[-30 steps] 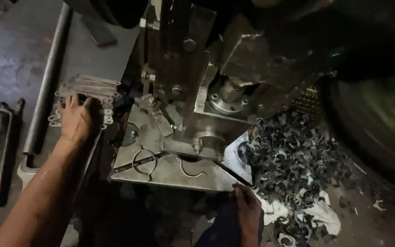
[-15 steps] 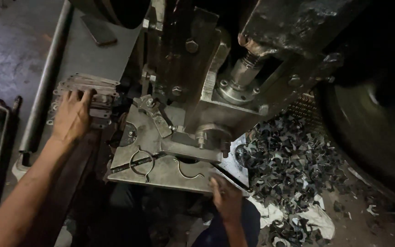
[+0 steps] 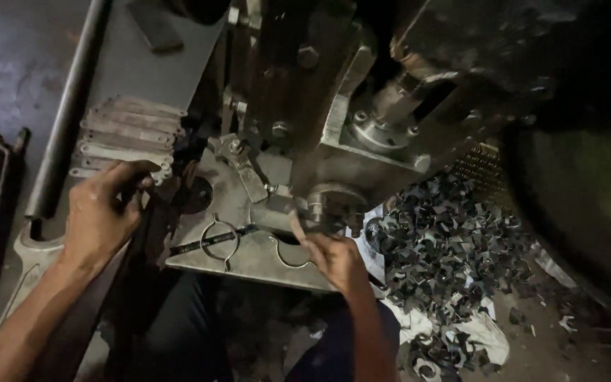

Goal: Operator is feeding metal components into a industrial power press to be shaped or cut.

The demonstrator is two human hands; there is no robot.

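Observation:
My left hand (image 3: 100, 212) curls over the near end of a stack of flat grey metal blanks (image 3: 129, 131) on the left shelf, thumb on top and fingers wrapped round the nearest blank. My right hand (image 3: 334, 258) reaches up from below to the round die (image 3: 327, 201) under the press head (image 3: 298, 92). Its fingertips are pinched together against the die, and whatever is between them is hidden. Both hands work over the press bed plate (image 3: 249, 258), which has round cut-outs and a thin dark rod (image 3: 213, 240) lying across it.
A heap of dark punched metal scrap (image 3: 454, 247) lies right of the plate, with white cloth (image 3: 475, 332) beneath it. A long steel pipe (image 3: 65, 120) runs along the left. A large dark wheel (image 3: 588, 205) stands at the far right. My legs are under the plate.
My right hand has risen from the plate's front edge up to the die. My left hand has slid from the top of the stack to its near end and curled shut.

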